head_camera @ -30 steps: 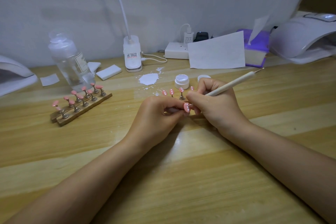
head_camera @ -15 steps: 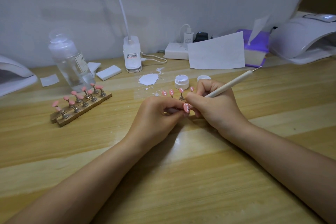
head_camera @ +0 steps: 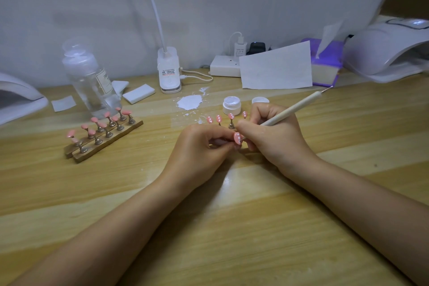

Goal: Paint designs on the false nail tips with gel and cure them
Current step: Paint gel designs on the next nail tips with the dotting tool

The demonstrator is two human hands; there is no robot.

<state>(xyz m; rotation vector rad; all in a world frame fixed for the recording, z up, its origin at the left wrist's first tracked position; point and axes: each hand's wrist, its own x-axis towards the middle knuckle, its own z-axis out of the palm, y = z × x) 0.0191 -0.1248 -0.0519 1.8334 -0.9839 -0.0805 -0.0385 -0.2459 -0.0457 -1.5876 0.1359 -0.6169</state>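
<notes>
My left hand point(head_camera: 202, 144) pinches a small stand carrying a pink nail tip point(head_camera: 237, 138) with white dots. My right hand point(head_camera: 276, 134) grips a cream dotting pen point(head_camera: 294, 108), and its working end touches that tip. Just behind my hands stand several more pink tips with white dots point(head_camera: 219, 119); their base is mostly hidden. An open white gel jar point(head_camera: 232, 105) sits behind them, its lid point(head_camera: 260, 100) beside it. At the left, a wooden holder point(head_camera: 104, 140) carries several plain pink tips.
A clear bottle point(head_camera: 89, 81) stands behind the wooden holder. A white smear point(head_camera: 189, 102) marks the table. A lamp base point(head_camera: 169, 71), power strip point(head_camera: 226, 68), paper sheet point(head_camera: 276, 67) and purple box point(head_camera: 326, 65) line the wall. Curing lamps sit at far right point(head_camera: 390, 51) and far left point(head_camera: 16, 97).
The pen's rear end has dipped slightly in my right hand. Otherwise both hands stay in place on the held nail tip.
</notes>
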